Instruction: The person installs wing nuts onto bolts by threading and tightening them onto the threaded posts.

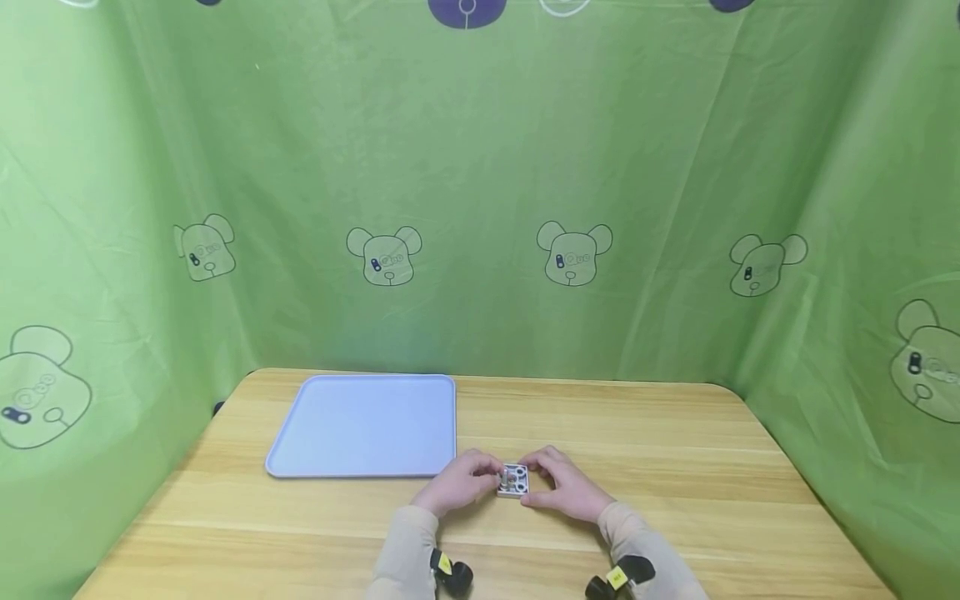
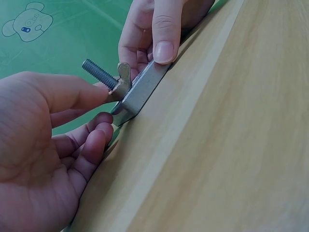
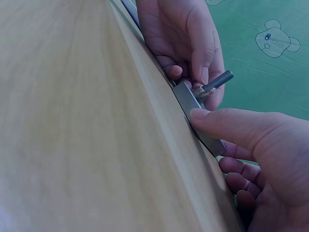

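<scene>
A small square grey metal block (image 1: 513, 494) with round holes lies flat on the table between both hands. From its top a threaded bolt (image 2: 96, 71) sticks up, with a wing nut (image 2: 124, 73) low on it, close over the block. My left hand (image 1: 463, 483) pinches the wing nut with its fingertips, and its other fingers are curled beside the block's end. My right hand (image 1: 566, 490) grips the block from the other side, thumb on the near face and fingers around the far one. In the right wrist view the left fingers partly hide the wing nut.
A light blue tray (image 1: 367, 429) rests at the back left of the wooden table (image 1: 675, 467), its near right corner close to my left hand. Green curtains (image 1: 480, 325) with bear drawings enclose the table at the back and sides.
</scene>
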Tool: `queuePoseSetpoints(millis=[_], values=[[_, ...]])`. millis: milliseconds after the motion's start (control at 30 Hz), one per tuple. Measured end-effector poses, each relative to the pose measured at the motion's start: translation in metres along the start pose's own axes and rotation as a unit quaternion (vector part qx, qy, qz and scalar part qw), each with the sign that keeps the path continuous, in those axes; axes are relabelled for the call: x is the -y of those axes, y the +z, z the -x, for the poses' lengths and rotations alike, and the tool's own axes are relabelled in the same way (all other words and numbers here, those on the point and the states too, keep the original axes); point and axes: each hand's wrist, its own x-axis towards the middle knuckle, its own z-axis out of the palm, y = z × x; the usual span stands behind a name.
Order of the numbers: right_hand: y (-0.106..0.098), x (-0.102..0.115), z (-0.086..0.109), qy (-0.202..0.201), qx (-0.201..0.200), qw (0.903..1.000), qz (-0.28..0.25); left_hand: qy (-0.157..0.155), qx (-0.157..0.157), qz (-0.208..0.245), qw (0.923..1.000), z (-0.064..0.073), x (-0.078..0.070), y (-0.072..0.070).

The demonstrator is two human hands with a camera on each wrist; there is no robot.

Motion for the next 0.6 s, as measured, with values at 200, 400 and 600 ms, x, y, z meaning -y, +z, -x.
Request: queuePoseSetpoints(millis=[200, 400, 600], values=[[0.0001, -0.0010, -0.0005, 0.004, 0.002, 1.0000, -0.002, -0.008, -0.005, 0.038, 0.9992, 0.0007, -0.0005, 0.0013], [0.0002, -0.0005, -0.0006, 0.004, 0.000, 1.0000, 0.002, 0.001, -0.004, 0.013, 0.9999, 0.0004, -0.0012, 0.0016], [0.0005, 0.0000, -0.0003, 0.000, -0.002, 1.0000, -0.002, -0.003, -0.006, -0.015, 0.9999, 0.0003, -0.0018, 0.0010]])
